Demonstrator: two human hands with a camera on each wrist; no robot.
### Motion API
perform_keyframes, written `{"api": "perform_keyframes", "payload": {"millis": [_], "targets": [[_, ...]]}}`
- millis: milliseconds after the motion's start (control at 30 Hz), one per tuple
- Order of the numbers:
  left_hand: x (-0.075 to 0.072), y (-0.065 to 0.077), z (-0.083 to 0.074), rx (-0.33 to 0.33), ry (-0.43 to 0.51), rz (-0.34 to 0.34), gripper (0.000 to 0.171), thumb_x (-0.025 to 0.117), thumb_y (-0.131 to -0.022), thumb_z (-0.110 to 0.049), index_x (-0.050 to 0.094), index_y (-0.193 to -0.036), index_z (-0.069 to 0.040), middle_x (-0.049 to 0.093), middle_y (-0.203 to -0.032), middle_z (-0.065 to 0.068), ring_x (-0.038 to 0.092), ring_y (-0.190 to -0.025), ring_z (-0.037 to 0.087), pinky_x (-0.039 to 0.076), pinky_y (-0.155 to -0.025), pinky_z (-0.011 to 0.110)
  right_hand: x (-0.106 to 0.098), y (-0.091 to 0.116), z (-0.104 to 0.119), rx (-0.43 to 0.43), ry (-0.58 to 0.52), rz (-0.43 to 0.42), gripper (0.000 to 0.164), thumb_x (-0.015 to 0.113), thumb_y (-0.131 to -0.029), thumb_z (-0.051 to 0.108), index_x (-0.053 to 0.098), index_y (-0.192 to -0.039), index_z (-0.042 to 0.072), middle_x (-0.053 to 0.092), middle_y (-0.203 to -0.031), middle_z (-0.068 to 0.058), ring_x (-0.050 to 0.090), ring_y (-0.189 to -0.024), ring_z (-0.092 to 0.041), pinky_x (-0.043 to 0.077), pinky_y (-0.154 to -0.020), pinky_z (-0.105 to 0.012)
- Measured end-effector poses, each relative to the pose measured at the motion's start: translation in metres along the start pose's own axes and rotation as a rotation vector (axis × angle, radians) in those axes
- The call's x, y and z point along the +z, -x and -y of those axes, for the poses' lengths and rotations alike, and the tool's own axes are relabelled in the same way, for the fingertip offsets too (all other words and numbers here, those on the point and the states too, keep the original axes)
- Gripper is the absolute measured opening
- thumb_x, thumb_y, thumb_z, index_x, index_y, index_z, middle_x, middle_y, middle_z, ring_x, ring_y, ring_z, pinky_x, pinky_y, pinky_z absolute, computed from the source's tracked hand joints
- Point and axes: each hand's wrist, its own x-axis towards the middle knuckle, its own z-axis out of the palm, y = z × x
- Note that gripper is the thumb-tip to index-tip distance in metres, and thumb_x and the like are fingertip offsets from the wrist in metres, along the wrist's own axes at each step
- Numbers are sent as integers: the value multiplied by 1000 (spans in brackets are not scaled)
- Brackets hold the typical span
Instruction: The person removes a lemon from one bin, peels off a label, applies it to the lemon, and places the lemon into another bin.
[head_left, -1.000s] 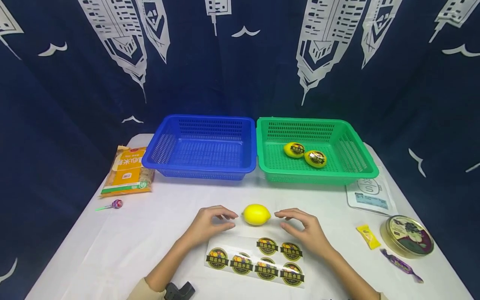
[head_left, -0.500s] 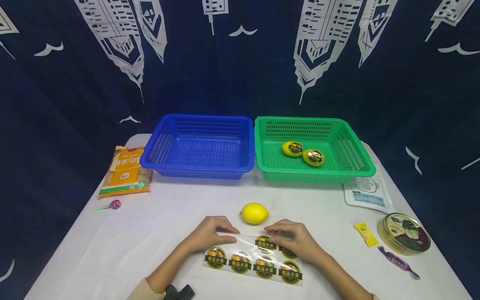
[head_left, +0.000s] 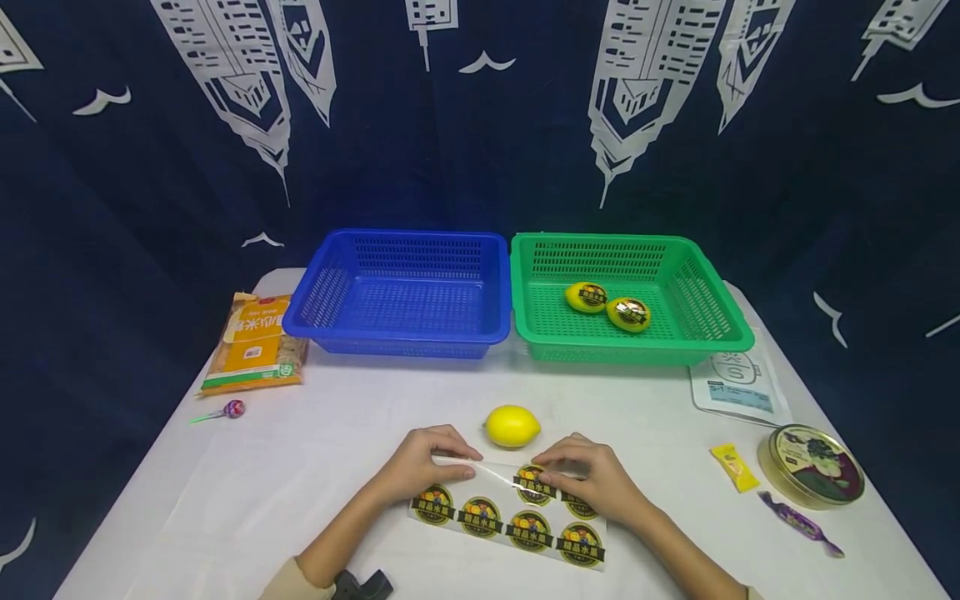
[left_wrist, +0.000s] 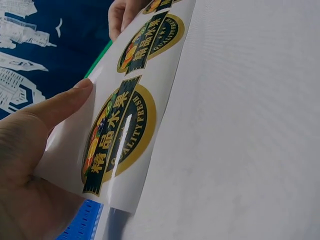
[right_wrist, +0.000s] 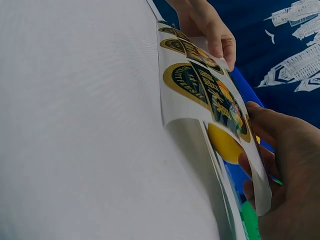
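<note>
A sheet of round fruit stickers (head_left: pixel 498 487), black and gold with a banner across each, is held by both hands along its far edge. My left hand (head_left: pixel 429 458) pinches the far left part, thumb (left_wrist: pixel 82 90) on top and the fingers hidden beneath in the left wrist view. At the far right part my right hand (head_left: pixel 588 475) pinches it, thumb on the printed side, fingers behind. The far edge is lifted and the sheet bows, its near edge low at the white tabletop. Just beyond it lies a plain yellow lemon (head_left: pixel 512 426), partly hidden by the sheet in the right wrist view.
A blue basket (head_left: pixel 397 340) and a green basket (head_left: pixel 637 354) stand at the back; two stickered lemons (head_left: pixel 628 314) lie in the green one. Left are a snack bag (head_left: pixel 255 346) and lollipop (head_left: pixel 234 408). Right are a pouch (head_left: pixel 738 392), round tin (head_left: pixel 813 467) and wrapped candies (head_left: pixel 735 468).
Both hands have come back from either side of the lemon to the sticker sheet, taken its far edge and raised it. The lemon has stayed in place.
</note>
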Motion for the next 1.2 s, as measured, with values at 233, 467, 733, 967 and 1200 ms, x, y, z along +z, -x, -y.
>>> {"api": "perform_keyframes", "payload": {"millis": [233, 467, 733, 967, 1200], "targets": [[2, 1, 1, -31, 15, -23, 19, 75, -77, -22, 73, -95, -17, 64, -85, -10, 60, -83, 9, 52, -81, 25, 3, -2, -1, -40, -51, -59, 19, 75, -77, 18, 69, -94, 21, 67, -89, 10, 54, -80, -8, 47, -68, -23], [-7, -1, 1, -69, -105, 29, 26, 73, -78, -34, 71, -100, -20, 63, -89, -14, 59, -87, 5, 50, -84, 23, -6, -6, 15, 39, -240, -61, 16, 72, -76, 0, 70, -89, 9, 65, -80, 0, 53, -73, -12, 45, -66, -29], [-17, -22, -13, 16, -266, -71, 45, 76, -75, -32, 63, -116, -17, 62, -107, -2, 57, -96, 17, 51, -79, 33, -40, -17, 34, 27, -298, -79, 14, 66, -77, -11, 67, -87, -2, 65, -80, -9, 52, -71, -13, 42, -66, -27], [4, -48, -7, 73, -245, -74, 72, 81, -69, -29, 50, -132, -17, 54, -127, -1, 53, -110, 19, 48, -92, 30, -48, -32, 31, 105, -198, -75, 9, 68, -79, -5, 68, -88, -1, 67, -80, -8, 53, -71, -13, 45, -66, -23], [20, -50, 8, 65, -168, -88, 66, 82, -69, -29, 54, -128, -20, 57, -125, -4, 56, -108, 14, 45, -95, 28, -40, -51, 40, 187, -130, 3, 8, 69, -81, 4, 70, -88, 2, 66, -76, -6, 54, -70, -14, 47, -67, -29]]}}
